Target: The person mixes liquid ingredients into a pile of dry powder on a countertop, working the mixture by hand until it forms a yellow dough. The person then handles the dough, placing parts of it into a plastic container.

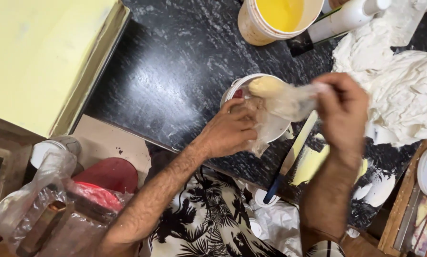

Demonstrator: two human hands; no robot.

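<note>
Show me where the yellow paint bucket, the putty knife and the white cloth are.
yellow paint bucket (249,26), head view, on its outer wall at the left.
putty knife (297,148), head view, on the flat blade.
white cloth (404,95), head view, on the middle of the crumpled heap.

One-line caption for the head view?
Left hand and right hand stretch a thin plastic bag over a small white tub on a black counter.

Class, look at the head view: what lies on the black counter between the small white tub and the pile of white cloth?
The right hand, gripping a thin clear bag stretched over the tub; cloth lies behind.
</note>
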